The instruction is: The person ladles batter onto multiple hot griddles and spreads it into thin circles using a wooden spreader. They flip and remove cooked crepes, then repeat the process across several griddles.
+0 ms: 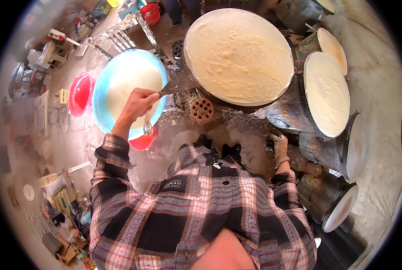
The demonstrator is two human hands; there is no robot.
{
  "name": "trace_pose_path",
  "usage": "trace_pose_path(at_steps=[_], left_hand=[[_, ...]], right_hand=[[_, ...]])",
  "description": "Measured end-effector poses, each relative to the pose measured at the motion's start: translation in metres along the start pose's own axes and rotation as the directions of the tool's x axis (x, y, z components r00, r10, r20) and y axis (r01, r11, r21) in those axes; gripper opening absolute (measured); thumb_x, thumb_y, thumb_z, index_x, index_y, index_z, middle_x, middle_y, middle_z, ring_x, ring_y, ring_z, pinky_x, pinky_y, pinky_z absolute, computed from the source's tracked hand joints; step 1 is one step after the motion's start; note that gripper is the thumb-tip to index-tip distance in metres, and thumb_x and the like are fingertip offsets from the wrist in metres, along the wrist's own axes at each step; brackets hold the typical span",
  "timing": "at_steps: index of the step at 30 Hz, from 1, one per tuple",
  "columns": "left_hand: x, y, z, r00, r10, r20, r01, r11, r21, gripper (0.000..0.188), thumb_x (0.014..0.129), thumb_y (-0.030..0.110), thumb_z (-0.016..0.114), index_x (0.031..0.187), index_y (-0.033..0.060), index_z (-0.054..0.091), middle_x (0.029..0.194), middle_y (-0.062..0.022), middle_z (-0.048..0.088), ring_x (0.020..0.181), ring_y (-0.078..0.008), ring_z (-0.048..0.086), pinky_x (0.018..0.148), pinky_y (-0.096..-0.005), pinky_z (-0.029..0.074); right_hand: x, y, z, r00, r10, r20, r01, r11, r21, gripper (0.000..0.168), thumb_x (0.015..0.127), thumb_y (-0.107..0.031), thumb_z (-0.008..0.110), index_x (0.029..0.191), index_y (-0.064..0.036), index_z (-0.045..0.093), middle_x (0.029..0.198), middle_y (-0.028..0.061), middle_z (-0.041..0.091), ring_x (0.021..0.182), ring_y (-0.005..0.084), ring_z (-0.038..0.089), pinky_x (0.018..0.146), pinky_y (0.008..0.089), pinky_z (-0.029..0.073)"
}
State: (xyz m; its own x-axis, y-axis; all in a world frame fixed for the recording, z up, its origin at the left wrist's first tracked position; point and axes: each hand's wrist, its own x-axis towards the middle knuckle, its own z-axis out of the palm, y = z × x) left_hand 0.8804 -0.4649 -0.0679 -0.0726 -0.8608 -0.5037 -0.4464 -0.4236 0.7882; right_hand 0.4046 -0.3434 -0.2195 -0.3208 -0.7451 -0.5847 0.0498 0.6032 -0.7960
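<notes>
My left hand [137, 104], bare, grips the handle of a wide-bladed metal scraper [181, 83] above the rim of a blue basin [97, 101]. Pale batter [126, 79] fills much of that basin. The scraper's blade points toward a large round griddle [218, 101], whose top is covered by a pale, uneven sheet of batter [238, 57]. Down at my right side hangs my right hand [280, 148], in a soiled work glove; whether its fingers hold anything is unclear. A whisk-like utensil [147, 125] shows below my left hand at the basin's near rim.
A perforated brick [202, 110] stands before the griddle. More drum stoves line the right, including one with a batter-covered top [327, 94]. Red basins [80, 94] flank the blue one, with a spattered rack [120, 37] behind. Another person's legs [182, 10] show at the far side.
</notes>
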Motion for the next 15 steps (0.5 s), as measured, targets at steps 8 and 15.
trace_pose_path(at_steps=[8,15], left_hand=[[0.007,0.000,0.006,0.998,0.016,0.061,-0.019,0.998,0.054,0.028,0.084,0.021,0.055,0.062,0.0024,0.054,0.048,0.0022,0.041,0.040,-0.0042,0.035,0.036,-0.0224,0.025],[-0.013,0.007,0.059,0.989,0.116,0.095,-0.114,0.993,-0.030,0.032,0.081,0.020,0.055,0.057,-0.0007,0.051,0.048,-0.0008,0.045,0.041,-0.0066,0.039,0.038,-0.0252,0.030]], right_hand=[[-0.051,-0.076,0.060,0.943,-0.330,-0.044,0.329,0.944,-0.019,0.034,0.079,-0.004,0.060,0.114,-0.004,0.059,0.079,0.0061,0.063,0.059,0.0129,0.058,0.050,0.0249,0.047],[-0.056,-0.153,0.169,0.384,-0.784,0.487,0.760,-0.031,-0.650,0.056,0.070,-0.006,0.057,0.125,-0.012,0.049,0.087,0.0124,0.061,0.078,0.0271,0.060,0.071,0.0367,0.049]])
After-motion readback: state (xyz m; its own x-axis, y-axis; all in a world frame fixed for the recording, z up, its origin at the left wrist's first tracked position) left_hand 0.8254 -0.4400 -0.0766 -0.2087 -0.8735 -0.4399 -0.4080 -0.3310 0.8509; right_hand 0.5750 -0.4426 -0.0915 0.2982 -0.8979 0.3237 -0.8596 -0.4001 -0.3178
